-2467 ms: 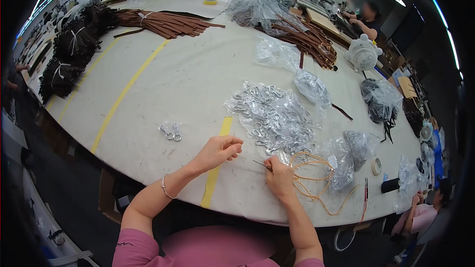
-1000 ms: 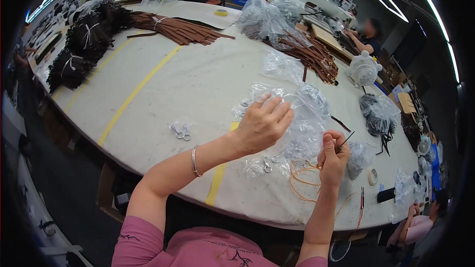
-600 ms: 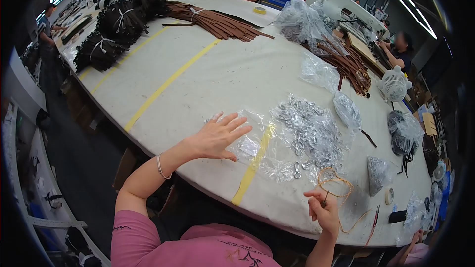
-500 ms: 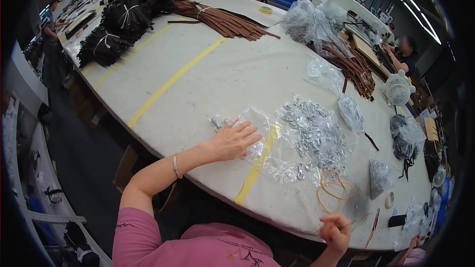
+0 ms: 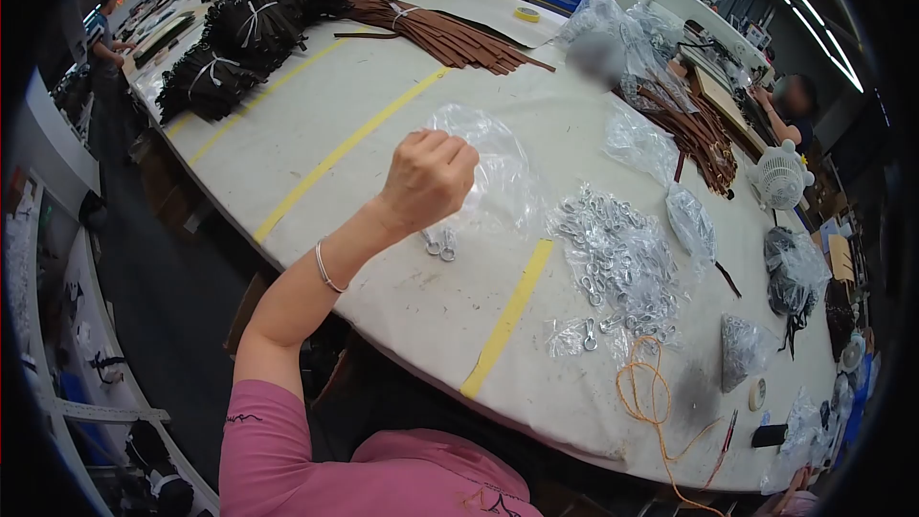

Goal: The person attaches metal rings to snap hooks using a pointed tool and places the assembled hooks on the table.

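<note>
As the left hand (image 5: 431, 177) curls from a spread palm into a fist, apparently gripping the edge of a clear, crinkled plastic bag (image 5: 498, 163), the bag shifts across the cream-covered table (image 5: 373, 211) and uncovers a straight yellow tape strip (image 5: 507, 321). That seems to set it apart from the heaped silver metal clasps in clear sleeves (image 5: 617, 263); two silver ring-ended clasps (image 5: 440, 247) lie near the left wrist. The right hand is out of view, its state untellable.

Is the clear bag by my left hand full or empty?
Seemingly empty: through the clear bag, only the table shows.
</note>
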Demonstrator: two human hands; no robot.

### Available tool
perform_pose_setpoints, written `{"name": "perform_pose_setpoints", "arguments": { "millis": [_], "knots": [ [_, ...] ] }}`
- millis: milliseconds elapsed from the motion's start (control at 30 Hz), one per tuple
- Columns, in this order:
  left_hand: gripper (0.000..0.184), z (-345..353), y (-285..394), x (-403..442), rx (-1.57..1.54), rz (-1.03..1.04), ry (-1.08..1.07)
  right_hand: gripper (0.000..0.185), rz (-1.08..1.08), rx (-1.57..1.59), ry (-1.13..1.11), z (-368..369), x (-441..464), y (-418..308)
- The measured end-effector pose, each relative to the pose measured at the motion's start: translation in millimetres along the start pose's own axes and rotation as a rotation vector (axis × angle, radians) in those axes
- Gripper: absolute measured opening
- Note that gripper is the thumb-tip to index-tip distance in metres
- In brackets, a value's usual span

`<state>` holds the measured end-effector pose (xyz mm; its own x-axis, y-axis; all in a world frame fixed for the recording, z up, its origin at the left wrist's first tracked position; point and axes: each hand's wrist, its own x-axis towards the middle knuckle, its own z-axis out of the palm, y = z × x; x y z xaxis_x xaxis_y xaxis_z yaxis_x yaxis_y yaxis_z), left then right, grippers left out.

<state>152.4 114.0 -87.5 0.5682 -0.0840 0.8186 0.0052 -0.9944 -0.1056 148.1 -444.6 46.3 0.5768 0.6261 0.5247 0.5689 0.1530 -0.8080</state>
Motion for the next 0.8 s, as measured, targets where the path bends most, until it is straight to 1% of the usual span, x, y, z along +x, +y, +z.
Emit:
{"name": "perform_pose_setpoints", "arguments": {
  "millis": [33,67,100,133,167,233,267,367,467,533,600,700,800],
  "knots": [
    [0.014,-7,-9,5,0.05,-0.007,0.046,0.039,0.211,-0.153,-0.033,16,4,24],
    [0.014,-9,-15,3,0.086,0.005,0.021,0.037,0.424,-0.309,-0.066,38,6,51],
    [0.011,-3,-21,-4,0.076,-0.002,-0.022,0.023,0.754,-0.319,0.129,78,7,86],
    [0.009,10,-28,-17,0.068,-0.012,-0.065,0.013,0.649,-0.306,-0.063,93,13,130],
    [0.007,21,-34,-31,0.06,-0.02,-0.114,0.011,0.58,-0.426,-0.177,116,22,155],
    [0.006,39,-45,-61,0.011,-0.061,-0.255,0.014,0.261,-0.675,-0.22,150,31,199],
    [0.006,43,-50,-72,-0.008,-0.082,-0.323,0.015,0.257,-0.653,-0.236,162,37,210],
    [0.001,32,-49,-93,-0.126,-0.27,-0.383,0.018,0.185,-0.61,-0.309,200,68,226],
    [0.004,22,-40,-88,-0.184,-0.33,-0.38,0.025,0.073,-0.624,-0.426,257,112,228],
    [0.005,16,-38,-83,-0.227,-0.366,-0.385,0.03,-0.144,-0.586,-0.353,304,136,249],
    [0.007,10,-39,-80,-0.268,-0.406,-0.407,0.034,-0.209,-0.647,-0.316,341,160,263],
    [0.009,4,-45,-76,-0.311,-0.431,-0.427,0.032,-0.172,-0.728,-0.391,371,185,269],
    [0.01,-8,-52,-65,-0.385,-0.55,-0.478,0.03,-0.129,-0.692,-0.413,387,184,290]
  ]
}}
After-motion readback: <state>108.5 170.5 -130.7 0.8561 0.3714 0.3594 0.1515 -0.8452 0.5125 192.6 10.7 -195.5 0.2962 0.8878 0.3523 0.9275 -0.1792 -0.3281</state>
